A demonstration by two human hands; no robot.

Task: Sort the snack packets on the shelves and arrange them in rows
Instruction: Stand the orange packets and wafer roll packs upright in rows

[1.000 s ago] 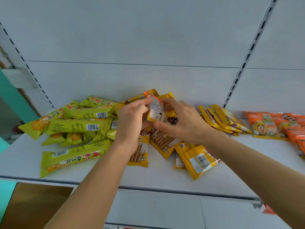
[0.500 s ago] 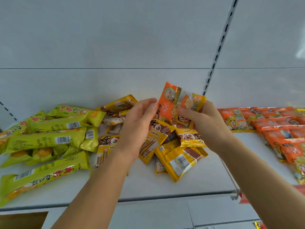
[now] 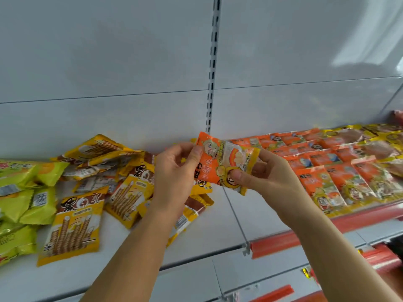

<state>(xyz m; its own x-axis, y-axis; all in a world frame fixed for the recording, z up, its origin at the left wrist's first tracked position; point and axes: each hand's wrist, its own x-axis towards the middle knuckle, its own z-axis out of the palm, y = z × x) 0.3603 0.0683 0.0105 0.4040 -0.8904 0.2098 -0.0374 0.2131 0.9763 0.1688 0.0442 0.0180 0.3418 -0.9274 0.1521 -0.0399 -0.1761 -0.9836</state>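
Note:
I hold an orange snack packet (image 3: pixel 220 160) with cartoon faces above the shelf, near the joint between two shelf sections. My left hand (image 3: pixel 174 171) pinches its left edge with the thumb on the front. My right hand (image 3: pixel 261 173) grips its right and lower edge. Beneath and to the left of my hands lies a loose heap of yellow wafer-roll packets (image 3: pixel 74 223). Green packets (image 3: pixel 19 192) are piled at the far left. On the right section, orange packets (image 3: pixel 340 182) of the same kind lie in overlapping rows.
The white shelf (image 3: pixel 218 216) has a bare strip between the yellow heap and the orange rows. A slotted upright (image 3: pixel 212 68) runs up the white back panel. Red price strips (image 3: pixel 290 238) edge the right shelf front. Brownish-yellow packets (image 3: pixel 375 144) lie at the back right.
The view has swung right, bringing more of the orange rows into sight. The orange packet has moved right with both hands, and my left hand, open beside it before, now pinches its edge.

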